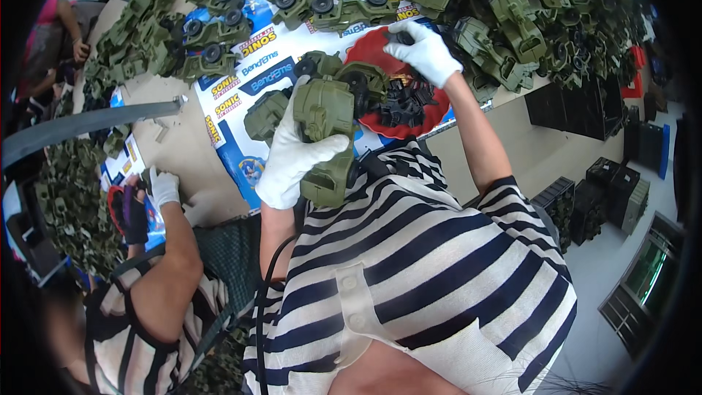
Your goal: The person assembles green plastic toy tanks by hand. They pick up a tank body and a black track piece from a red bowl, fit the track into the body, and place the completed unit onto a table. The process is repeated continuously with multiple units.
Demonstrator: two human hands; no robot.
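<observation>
A green plastic toy army truck rests in my white-gloved left hand, whose fingers and thumb wrap round its side. Black wheels show along its far edge. Above a red scalloped dish, my right hand, also gloved in white, has its thumb and forefinger closed at a small black part; its exact kind is too small to tell. Loose black plastic parts lie in the dish. Beside my left hand, another green truck piece lies on the printed sheet.
Green toy vehicles are heaped at the far right, with more at the left. A blue and white printed sheet covers the table. At the left, a co-worker's gloved hand works near a grey curved bar. Black crates stand at right.
</observation>
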